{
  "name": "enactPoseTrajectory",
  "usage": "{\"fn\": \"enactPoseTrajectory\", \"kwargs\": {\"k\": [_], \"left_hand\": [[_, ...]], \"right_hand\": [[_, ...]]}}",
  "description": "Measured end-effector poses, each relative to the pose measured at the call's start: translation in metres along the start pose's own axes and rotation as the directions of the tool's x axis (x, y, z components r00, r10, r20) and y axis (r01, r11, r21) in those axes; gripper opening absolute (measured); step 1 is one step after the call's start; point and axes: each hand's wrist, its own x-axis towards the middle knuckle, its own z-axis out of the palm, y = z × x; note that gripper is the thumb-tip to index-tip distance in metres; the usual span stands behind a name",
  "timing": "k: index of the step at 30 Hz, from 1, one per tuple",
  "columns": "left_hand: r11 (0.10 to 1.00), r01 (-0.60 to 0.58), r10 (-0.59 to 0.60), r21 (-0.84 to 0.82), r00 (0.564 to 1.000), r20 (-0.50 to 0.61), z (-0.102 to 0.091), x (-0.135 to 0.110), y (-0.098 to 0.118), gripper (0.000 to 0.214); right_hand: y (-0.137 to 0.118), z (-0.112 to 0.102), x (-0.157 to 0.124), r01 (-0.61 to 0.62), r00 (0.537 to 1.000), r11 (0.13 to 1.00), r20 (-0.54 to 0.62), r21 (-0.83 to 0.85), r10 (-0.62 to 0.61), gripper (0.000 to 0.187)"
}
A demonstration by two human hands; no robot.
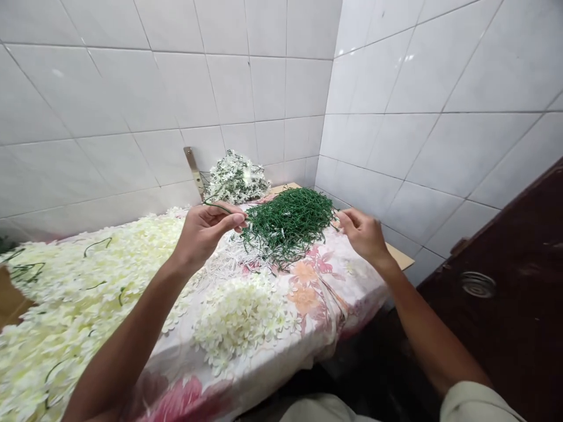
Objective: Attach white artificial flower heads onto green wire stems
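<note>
My left hand (pixel 206 228) is closed in a pinch on a thin green plastic stem (pixel 216 205), held just left of a heap of green stems (pixel 289 223) on a floral cloth (pixel 316 293). At the right edge of that heap is my right hand (pixel 363 231), its fingers curled and touching the stems; I cannot see anything held in it. A small pile of white artificial flowers (pixel 240 319) lies below my left hand, nearer to me.
A wide spread of cream artificial flowers (pixel 79 293) covers the left of the table. A bunch of assembled white flower sprigs (pixel 237 179) leans against the tiled wall (pixel 132 105) at the back. A dark wooden door (pixel 505 281) stands at the right.
</note>
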Motion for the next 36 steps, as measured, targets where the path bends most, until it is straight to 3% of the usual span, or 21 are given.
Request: {"fn": "enactPoseTrajectory", "kwargs": {"k": [1, 4, 8, 10, 16, 19, 22, 24, 27, 32, 36], "left_hand": [[1.0, -0.008, 0.008, -0.002, 1.0, -0.014, -0.001, 0.0, 0.001, 0.013], [1.0, -0.013, 0.013, 0.005, 0.999, -0.031, -0.002, -0.001, 0.002, 0.011], [0.999, -0.025, 0.025, 0.043, 1.0, 0.006, -0.001, -0.001, 0.001, 0.008], [0.997, -0.022, 0.019, 0.073, 0.999, 0.041, -0.001, -0.001, 0.0, 0.007], [0.988, -0.028, 0.014, 0.15, 0.996, 0.091, -0.002, -0.001, 0.0, 0.008], [0.988, -0.02, 0.006, 0.154, 0.996, 0.092, 0.001, -0.001, 0.0, 0.008], [0.992, -0.005, -0.007, 0.129, 0.996, 0.093, 0.008, -0.003, -0.002, 0.01], [0.996, 0.007, -0.015, 0.091, 0.996, 0.09, 0.014, -0.004, -0.004, 0.011], [1.0, -0.001, 0.001, 0.004, 0.999, 0.054, 0.021, -0.007, -0.007, 0.011], [0.996, -0.078, 0.079, 0.041, 0.997, -0.025, 0.026, -0.017, 0.0, 0.006], [0.962, -0.15, 0.147, 0.228, 0.989, 0.03, 0.027, -0.024, 0.011, 0.006]], "right_hand": [[0.015, -0.007, -0.003, -0.006, 0.997, 0.987, 0.076, -0.159, 0.018, 0.043], [0.047, -0.026, -0.016, 0.021, 0.954, 0.976, 0.295, -0.218, 0.046, 0.036], [0.061, -0.036, -0.033, 0.086, 0.789, 0.962, 0.607, -0.26, 0.093, 0.046], [0.061, -0.034, -0.038, 0.131, 0.739, 0.947, 0.666, -0.293, 0.104, 0.049], [0.058, -0.026, -0.036, 0.111, 0.723, 0.975, 0.689, -0.195, 0.055, 0.021], [0.054, -0.024, -0.034, 0.062, 0.752, 0.987, 0.657, -0.147, 0.051, 0.025], [0.044, -0.018, -0.032, -0.084, 0.831, 0.994, 0.556, 0.069, 0.031, 0.027], [0.031, -0.008, -0.031, -0.155, 0.892, 0.945, 0.451, 0.288, 0.009, 0.026], [0.0, 0.012, -0.028, -0.149, 0.968, 0.792, 0.25, 0.592, -0.005, 0.023], [-0.067, 0.04, -0.023, -0.084, 0.986, 0.566, 0.149, 0.82, -0.07, 0.018], [-0.112, 0.051, -0.022, -0.013, 0.985, 0.538, 0.104, 0.843, -0.139, 0.016]]}}
